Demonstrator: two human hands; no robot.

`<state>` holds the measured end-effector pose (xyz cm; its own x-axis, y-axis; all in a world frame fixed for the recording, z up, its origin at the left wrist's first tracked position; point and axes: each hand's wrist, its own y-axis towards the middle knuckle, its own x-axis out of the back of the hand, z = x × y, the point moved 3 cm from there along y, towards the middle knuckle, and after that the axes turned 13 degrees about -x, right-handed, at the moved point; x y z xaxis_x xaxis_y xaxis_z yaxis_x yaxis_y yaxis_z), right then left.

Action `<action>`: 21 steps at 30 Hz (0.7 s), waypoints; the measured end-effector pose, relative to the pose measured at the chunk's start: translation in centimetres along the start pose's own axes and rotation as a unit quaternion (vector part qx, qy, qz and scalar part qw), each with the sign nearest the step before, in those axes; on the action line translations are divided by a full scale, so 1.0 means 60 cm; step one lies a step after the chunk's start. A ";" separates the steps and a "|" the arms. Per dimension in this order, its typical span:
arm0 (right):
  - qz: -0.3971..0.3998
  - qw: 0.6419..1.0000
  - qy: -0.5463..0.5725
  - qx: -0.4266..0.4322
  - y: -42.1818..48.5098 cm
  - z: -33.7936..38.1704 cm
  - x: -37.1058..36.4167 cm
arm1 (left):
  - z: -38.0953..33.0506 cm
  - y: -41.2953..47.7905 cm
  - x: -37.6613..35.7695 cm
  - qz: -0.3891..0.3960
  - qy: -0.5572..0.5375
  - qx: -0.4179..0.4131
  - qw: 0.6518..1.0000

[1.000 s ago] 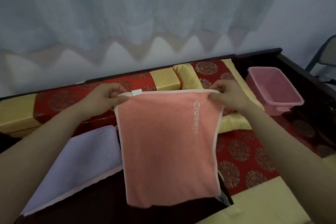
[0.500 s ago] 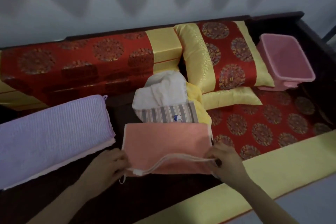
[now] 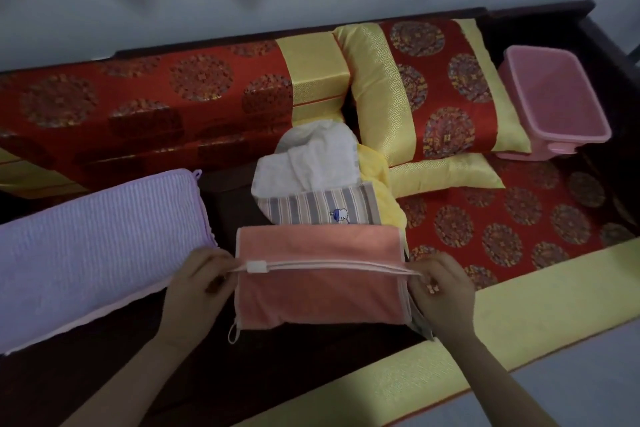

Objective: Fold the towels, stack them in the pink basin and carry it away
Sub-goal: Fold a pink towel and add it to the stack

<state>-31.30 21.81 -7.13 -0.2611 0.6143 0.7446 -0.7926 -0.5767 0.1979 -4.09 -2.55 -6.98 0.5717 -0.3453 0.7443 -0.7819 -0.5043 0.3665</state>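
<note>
Both hands are pinching the salmon towel (image 3: 320,291), which lies on the bench: left hand (image 3: 197,291) on the left end of its white-trimmed edge, right hand (image 3: 441,288) on the right end. A folded lilac towel (image 3: 93,246) lies just left. The unfolded pile (image 3: 318,177) sits behind, and the pink basin (image 3: 554,100) is far right, well apart.

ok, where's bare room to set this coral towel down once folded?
Free: the red seat cushion right of the coral towel, between the yellow pillow and the yellow front band; the dark seat strip before the purple towel; the pink basin, nothing in it. Crowded: centre, where the unfolded pile sits just behind the coral towel.
</note>
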 end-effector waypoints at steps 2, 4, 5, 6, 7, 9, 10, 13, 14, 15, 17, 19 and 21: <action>-0.040 0.998 0.006 0.041 -0.004 0.012 0.007 | -0.006 0.001 0.009 -0.030 0.012 -0.025 0.999; -0.027 0.997 -0.027 0.066 -0.023 0.003 -0.002 | 0.005 -0.024 -0.003 0.020 0.022 -0.050 0.998; -0.003 0.996 -0.051 0.071 -0.036 -0.009 -0.011 | 0.013 -0.045 -0.017 0.068 0.025 -0.057 0.996; 0.029 0.994 -0.074 0.075 -0.049 -0.024 -0.021 | 0.024 -0.069 -0.032 0.114 0.026 -0.067 0.991; 0.068 0.989 -0.099 0.085 -0.061 -0.037 -0.031 | 0.029 -0.088 -0.043 0.160 0.038 -0.076 0.983; 0.153 0.972 -0.145 0.102 -0.082 -0.058 -0.050 | 0.031 -0.115 -0.057 0.238 0.054 -0.088 0.966; 0.189 0.964 -0.159 0.103 -0.087 -0.065 -0.054 | 0.032 -0.124 -0.063 0.259 0.048 -0.088 0.961; 0.228 0.964 -0.126 0.051 -0.072 -0.068 -0.044 | 0.029 -0.119 -0.057 0.228 0.007 -0.029 0.973; 0.216 0.973 -0.076 0.012 -0.060 -0.061 -0.036 | 0.028 -0.110 -0.054 0.175 -0.020 0.026 0.984; 0.193 0.980 -0.017 -0.046 -0.045 -0.055 -0.032 | 0.026 -0.096 -0.050 0.114 -0.045 0.108 0.987; 0.134 0.969 0.066 -0.197 -0.009 -0.056 -0.035 | 0.033 -0.070 -0.056 0.009 -0.109 0.311 0.944; 0.157 0.921 0.097 -0.342 0.021 -0.067 -0.059 | 0.048 -0.050 -0.076 -0.020 -0.180 0.475 0.861; 0.188 0.898 0.097 -0.386 0.043 -0.071 -0.085 | 0.056 -0.026 -0.091 -0.005 -0.190 0.525 0.829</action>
<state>-34.33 19.49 -13.11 -0.6224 0.5793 0.5263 -0.7542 -0.2640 -0.6012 -5.17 -2.54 -13.47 0.7706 -0.4606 0.4405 -0.2428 -0.8512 -0.4654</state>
